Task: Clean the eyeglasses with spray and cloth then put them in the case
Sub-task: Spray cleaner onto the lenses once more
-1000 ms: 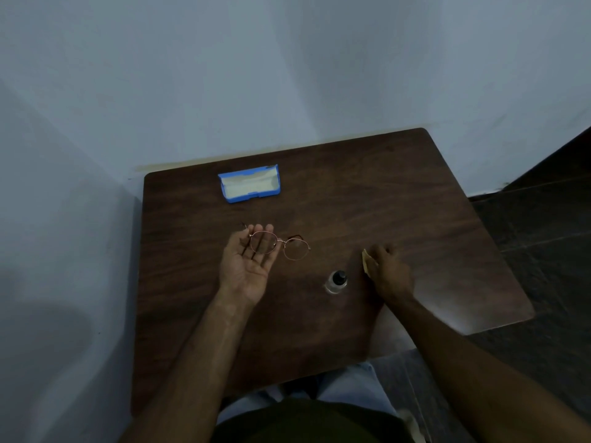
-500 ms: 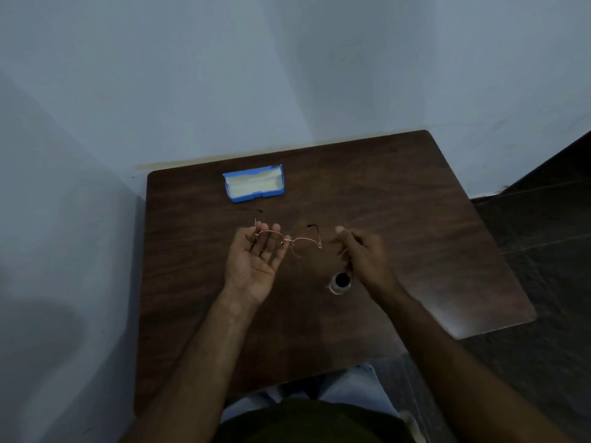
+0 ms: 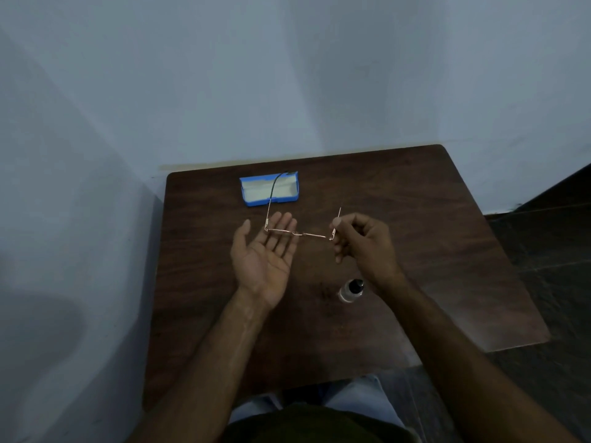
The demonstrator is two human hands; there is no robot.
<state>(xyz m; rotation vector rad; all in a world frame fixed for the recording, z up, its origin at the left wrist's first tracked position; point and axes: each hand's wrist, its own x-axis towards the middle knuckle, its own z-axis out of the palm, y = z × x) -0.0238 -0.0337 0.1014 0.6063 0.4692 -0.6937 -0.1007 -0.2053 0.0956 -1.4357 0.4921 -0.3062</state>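
Head view shows both hands holding the thin rose-gold wire-framed eyeglasses [image 3: 315, 235] above the dark brown wooden desk [image 3: 415, 219], temples unfolded and pointing away. The left hand [image 3: 265, 251] lies palm up with fingers straight, one lens resting on the fingertips; the right hand [image 3: 361, 244] pinches the frame at the other hinge. Beyond them sits the open blue rectangular case [image 3: 271, 202]; the small clear spray bottle with a black cap [image 3: 350, 290] stands near the right wrist. No cloth is visible. Spraying likely comes next: steady the frame by its rim, keep fingers off the lenses, and mist lightly
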